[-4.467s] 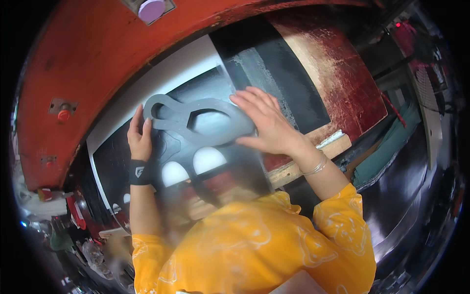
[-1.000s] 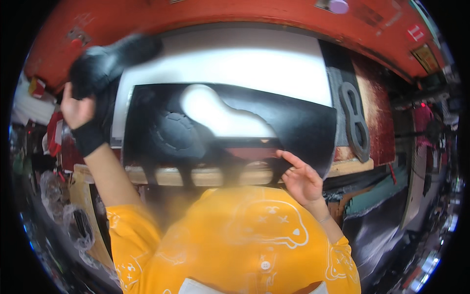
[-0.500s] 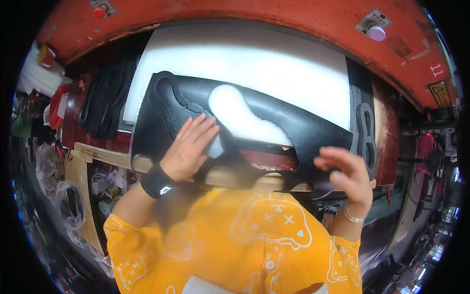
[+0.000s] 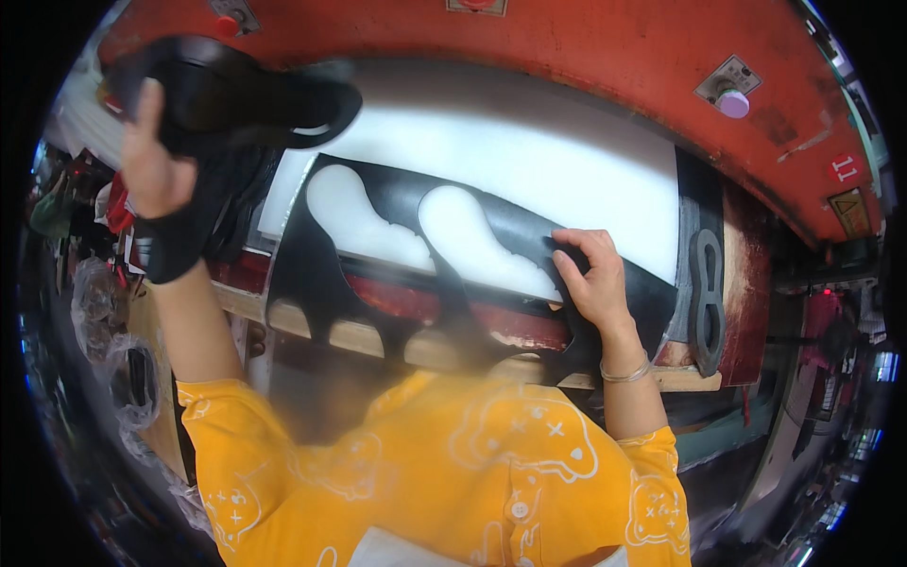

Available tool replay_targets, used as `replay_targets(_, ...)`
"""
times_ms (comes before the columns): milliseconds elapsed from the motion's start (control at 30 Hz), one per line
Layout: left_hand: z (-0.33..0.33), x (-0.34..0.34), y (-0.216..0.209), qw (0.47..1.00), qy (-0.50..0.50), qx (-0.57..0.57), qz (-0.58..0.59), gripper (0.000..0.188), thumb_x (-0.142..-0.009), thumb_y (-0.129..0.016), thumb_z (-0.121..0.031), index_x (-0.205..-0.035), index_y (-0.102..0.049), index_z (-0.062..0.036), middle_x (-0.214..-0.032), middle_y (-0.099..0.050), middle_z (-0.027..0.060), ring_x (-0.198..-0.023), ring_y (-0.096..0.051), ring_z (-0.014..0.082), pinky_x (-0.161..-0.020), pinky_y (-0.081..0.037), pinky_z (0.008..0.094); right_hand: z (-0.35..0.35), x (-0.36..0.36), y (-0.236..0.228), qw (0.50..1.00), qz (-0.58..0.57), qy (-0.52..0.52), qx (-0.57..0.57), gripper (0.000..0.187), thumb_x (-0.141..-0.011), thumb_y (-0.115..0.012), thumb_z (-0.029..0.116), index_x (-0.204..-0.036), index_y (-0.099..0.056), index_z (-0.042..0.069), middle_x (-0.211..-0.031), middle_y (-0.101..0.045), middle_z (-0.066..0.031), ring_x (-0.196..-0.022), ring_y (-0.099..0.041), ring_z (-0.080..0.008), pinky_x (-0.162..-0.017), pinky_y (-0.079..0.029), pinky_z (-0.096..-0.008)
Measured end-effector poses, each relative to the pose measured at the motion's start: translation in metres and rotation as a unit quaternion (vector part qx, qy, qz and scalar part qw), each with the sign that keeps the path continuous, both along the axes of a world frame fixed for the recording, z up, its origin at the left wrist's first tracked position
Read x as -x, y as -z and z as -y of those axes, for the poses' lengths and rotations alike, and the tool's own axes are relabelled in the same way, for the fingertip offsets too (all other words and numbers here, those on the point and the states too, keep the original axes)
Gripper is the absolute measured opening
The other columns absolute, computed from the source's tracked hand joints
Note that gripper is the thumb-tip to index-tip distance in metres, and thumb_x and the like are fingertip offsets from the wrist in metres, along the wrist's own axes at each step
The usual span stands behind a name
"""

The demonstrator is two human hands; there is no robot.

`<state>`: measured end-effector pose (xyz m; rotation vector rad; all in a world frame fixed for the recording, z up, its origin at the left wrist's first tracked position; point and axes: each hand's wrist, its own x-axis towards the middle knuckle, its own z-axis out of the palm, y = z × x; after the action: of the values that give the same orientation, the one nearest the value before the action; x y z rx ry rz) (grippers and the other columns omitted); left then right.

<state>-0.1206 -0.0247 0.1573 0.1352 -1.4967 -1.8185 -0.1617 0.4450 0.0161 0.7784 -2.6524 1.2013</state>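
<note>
My left hand point(image 4: 159, 175) is raised at the far left, its thumb laid over a black sole-shaped piece point(image 4: 213, 99). The piece is blurred by motion, with a pale gap near its right end. Below it, a black sheet point(image 4: 510, 227) lies across the work surface. Two sole-shaped cut-outs in the sheet let the white board point(image 4: 444, 113) and a red surface show through. Over the sheet's right part is my right hand point(image 4: 597, 279), thumb and forefinger apart, fingertips near its far edge; whether they touch it I cannot tell.
A red-orange machine beam point(image 4: 586, 47) with push buttons spans the back. Several black pieces point(image 4: 227, 194) are stacked at the left under the raised piece. On the right lies a grey sole-shaped outline point(image 4: 707, 302). A wooden rail point(image 4: 690, 380) edges the front.
My left hand has moved from the sheet up and left, lifting the black sole-shaped piece and exposing a second white cut-out. My right hand has come in over the sheet's right part.
</note>
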Motion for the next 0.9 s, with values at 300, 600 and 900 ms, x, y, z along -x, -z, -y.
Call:
replay_targets(300, -0.157, 0.035, -0.025, 0.748, 0.66, 0.046, -0.053, 0.014, -0.09, -0.061, -0.016, -0.092, -0.061, -0.0017, -0.078, -0.062, 0.0121, -0.072, -0.065, 0.0225, -0.06, -0.053, 0.0304, 0.033, 0.014, -0.045, 0.903, 0.24, -0.217, 0.283, 0.032, -0.092, -0.055, 0.019, -0.118, -0.061, 0.002, -0.11, -0.064, -0.007, -0.101, -0.058, -0.0144, -0.09, -0.047, -0.03)
replay_targets(600, -0.292, 0.079, -0.001, 0.798, 0.594, -0.001, -0.107, 0.038, -0.099, -0.042, -0.026, -0.124, -0.053, 0.0006, -0.114, -0.062, 0.0206, -0.097, -0.063, 0.0301, -0.085, -0.051, 0.0356, 0.075, -0.018, -0.08, 0.587, 0.366, -0.32, 0.648, 0.044, -0.086, -0.067, 0.026, -0.119, -0.054, 0.0, -0.104, -0.063, -0.005, -0.095, -0.058, -0.0154, -0.088, -0.047, -0.0305)
replay_targets(900, -0.275, 0.065, 0.111, 0.778, 0.581, -0.209, -0.116, 0.064, -0.1, -0.032, -0.05, -0.14, -0.034, 0.0, -0.14, -0.042, 0.0176, -0.127, -0.043, 0.0279, -0.108, -0.032, 0.0426, 0.031, -0.005, -0.065, 0.887, -0.013, 0.089, 0.454, 0.03, -0.088, -0.06, 0.024, -0.098, -0.055, -0.003, -0.091, -0.061, -0.0261, -0.088, -0.059, -0.0437, -0.075, -0.048, -0.0403)
